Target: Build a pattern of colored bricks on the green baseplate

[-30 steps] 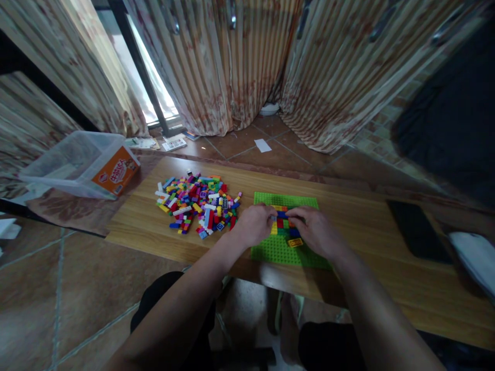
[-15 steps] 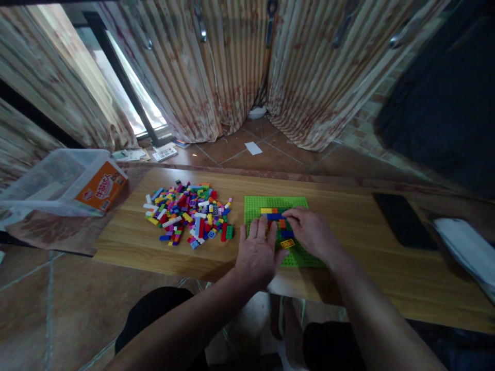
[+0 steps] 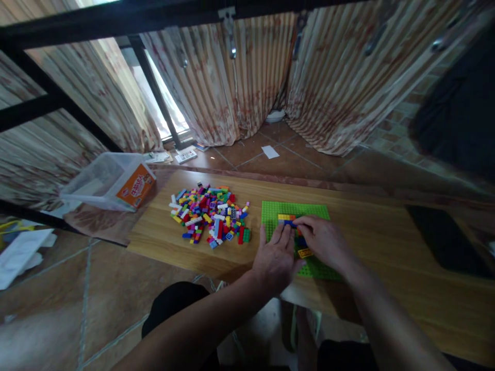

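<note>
A green studded baseplate (image 3: 317, 210) lies on a low wooden table (image 3: 371, 226). Coloured bricks (image 3: 286, 220) are stuck on it in a small cluster, and a yellow brick (image 3: 305, 252) sits nearer me. My left hand (image 3: 275, 255) lies flat on the plate's near left corner with its fingers stretched out. My right hand (image 3: 323, 241) rests over the bricks, fingertips pinched down on the cluster; what they press is hidden. A heap of loose bricks (image 3: 211, 214) in many colours lies to the left of the plate.
A clear plastic box with an orange label (image 3: 116, 180) lies tipped at the table's left end. A black flat object (image 3: 444, 239) rests on the right. Striped curtains (image 3: 240, 87) hang behind, and papers (image 3: 23, 252) lie on the tiled floor.
My left hand slid from the bricks to the plate's near left corner and flattened. My right hand stayed on the brick cluster. The camera tilted up and shifted.
</note>
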Demonstrator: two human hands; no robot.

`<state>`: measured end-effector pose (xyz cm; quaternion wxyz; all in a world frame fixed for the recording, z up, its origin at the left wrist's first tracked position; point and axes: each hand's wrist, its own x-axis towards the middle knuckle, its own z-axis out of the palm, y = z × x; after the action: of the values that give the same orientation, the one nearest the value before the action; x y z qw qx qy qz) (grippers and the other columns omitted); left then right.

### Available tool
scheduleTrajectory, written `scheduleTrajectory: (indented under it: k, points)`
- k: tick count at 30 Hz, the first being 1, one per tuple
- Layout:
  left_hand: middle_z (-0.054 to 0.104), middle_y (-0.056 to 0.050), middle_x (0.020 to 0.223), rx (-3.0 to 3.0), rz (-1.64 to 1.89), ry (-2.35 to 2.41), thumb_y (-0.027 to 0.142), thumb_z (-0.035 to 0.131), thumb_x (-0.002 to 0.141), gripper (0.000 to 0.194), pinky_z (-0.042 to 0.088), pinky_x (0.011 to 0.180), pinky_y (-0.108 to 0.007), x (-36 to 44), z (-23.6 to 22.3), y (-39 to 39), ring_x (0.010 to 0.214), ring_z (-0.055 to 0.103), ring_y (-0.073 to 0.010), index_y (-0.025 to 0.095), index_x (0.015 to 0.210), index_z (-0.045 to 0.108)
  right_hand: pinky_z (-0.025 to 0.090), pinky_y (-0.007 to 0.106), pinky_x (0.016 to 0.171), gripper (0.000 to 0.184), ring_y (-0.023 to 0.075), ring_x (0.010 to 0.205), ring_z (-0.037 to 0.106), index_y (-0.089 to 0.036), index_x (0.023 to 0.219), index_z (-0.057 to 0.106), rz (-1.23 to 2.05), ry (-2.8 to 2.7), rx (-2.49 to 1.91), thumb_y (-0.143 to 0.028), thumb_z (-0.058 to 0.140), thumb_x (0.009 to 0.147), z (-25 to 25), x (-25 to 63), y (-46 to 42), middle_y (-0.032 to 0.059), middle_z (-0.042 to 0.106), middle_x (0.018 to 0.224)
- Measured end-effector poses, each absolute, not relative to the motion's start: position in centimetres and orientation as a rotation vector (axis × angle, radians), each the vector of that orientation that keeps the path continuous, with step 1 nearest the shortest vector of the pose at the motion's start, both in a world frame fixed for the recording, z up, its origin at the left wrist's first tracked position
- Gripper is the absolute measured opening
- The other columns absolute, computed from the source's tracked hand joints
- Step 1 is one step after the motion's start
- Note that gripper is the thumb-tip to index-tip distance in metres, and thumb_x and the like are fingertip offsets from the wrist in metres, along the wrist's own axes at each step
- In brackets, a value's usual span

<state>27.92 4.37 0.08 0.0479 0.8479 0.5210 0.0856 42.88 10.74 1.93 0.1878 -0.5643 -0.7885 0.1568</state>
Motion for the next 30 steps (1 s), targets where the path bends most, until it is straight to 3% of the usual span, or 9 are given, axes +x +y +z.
scheduleTrajectory:
  k: [10,17,21,25,30]
  points:
    - [0.041,-0.019,0.148,2.557,0.395,1.578,0.044,0.036,0.093,0.062,0.023,0.114,-0.061,28.3,0.1,4.1,0.141,0.029,-0.0323,0.005,0.140,0.041,0.052,0.035,0.083,0.028,0.0208,0.089,0.068,-0.023,0.094,0.070,0.433,-2.151,-1.483,-0.025,0.043,0.088,2.2,40.9,10.4,0.0058,0.073,0.099]
    - [0.050,-0.014,0.140,2.478,0.631,1.560,0.040,0.043,0.092,0.048,0.032,0.110,-0.058,26.8,1.4,5.1,0.130,0.043,-0.0295,0.015,0.132,0.051,0.053,0.038,0.083,0.028,0.0228,0.090,0.068,-0.024,0.095,0.069,0.420,-2.107,-1.460,-0.032,0.043,0.088,1.6,41.0,10.9,0.0070,0.073,0.101]
    - [0.065,-0.009,0.118,2.313,0.642,1.754,0.025,0.044,0.089,0.029,0.045,0.099,-0.045,22.1,3.9,7.2,0.107,0.060,-0.0241,0.019,0.109,0.065,0.053,0.039,0.083,0.029,0.0244,0.092,0.068,-0.025,0.098,0.069,0.390,-2.059,-1.503,-0.036,0.045,0.089,1.7,41.4,11.3,0.0077,0.073,0.101]
    - [0.072,-0.007,0.100,2.066,0.545,2.019,0.016,0.047,0.082,0.030,0.050,0.088,-0.034,15.6,5.8,8.6,0.096,0.065,-0.0220,0.021,0.102,0.070,0.053,0.040,0.082,0.028,0.0249,0.090,0.069,-0.025,0.095,0.070,0.394,-2.046,-1.517,-0.036,0.046,0.088,2.0,41.6,11.1,0.0071,0.073,0.100]
    - [0.073,-0.010,0.091,1.956,0.342,2.229,0.032,0.052,0.084,0.025,0.051,0.086,-0.035,13.1,6.1,8.3,0.095,0.066,-0.0260,0.019,0.094,0.071,0.053,0.041,0.084,0.027,0.0246,0.093,0.069,-0.025,0.095,0.070,0.411,-2.042,-1.535,-0.035,0.046,0.088,2.4,41.5,10.8,0.0069,0.073,0.102]
